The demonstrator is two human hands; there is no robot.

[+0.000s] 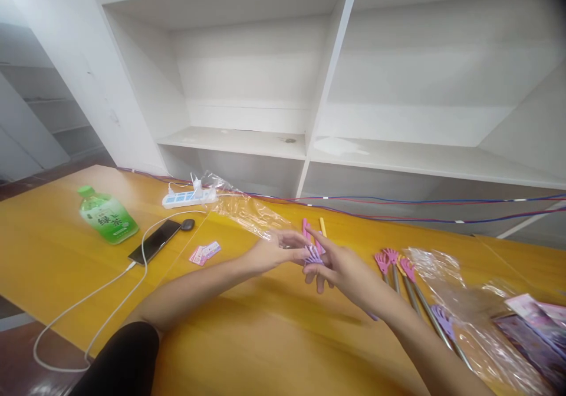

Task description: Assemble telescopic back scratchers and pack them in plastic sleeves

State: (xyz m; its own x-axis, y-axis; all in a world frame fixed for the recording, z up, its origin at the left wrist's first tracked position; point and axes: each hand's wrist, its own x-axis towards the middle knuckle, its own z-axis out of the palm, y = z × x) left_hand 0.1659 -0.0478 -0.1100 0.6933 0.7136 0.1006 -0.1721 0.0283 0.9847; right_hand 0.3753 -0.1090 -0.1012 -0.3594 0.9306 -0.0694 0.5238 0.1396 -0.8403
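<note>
My left hand (276, 248) and my right hand (340, 266) meet over the middle of the yellow wooden table (247, 337). Between their fingers sits a small purple and pink claw-shaped head of a back scratcher (313, 253); both hands touch it, fingers spread. A pink handle and a yellow stick (322, 226) poke out just behind the hands. How firmly each hand grips is blurred.
More back scratchers (400, 278) with metal shafts lie to the right beside crinkled clear plastic bags (469, 319). At left lie a green tea bottle (108, 216), a phone (154, 241) on a white cable, a power strip (189, 198) and small cards (204, 253). White shelves stand behind.
</note>
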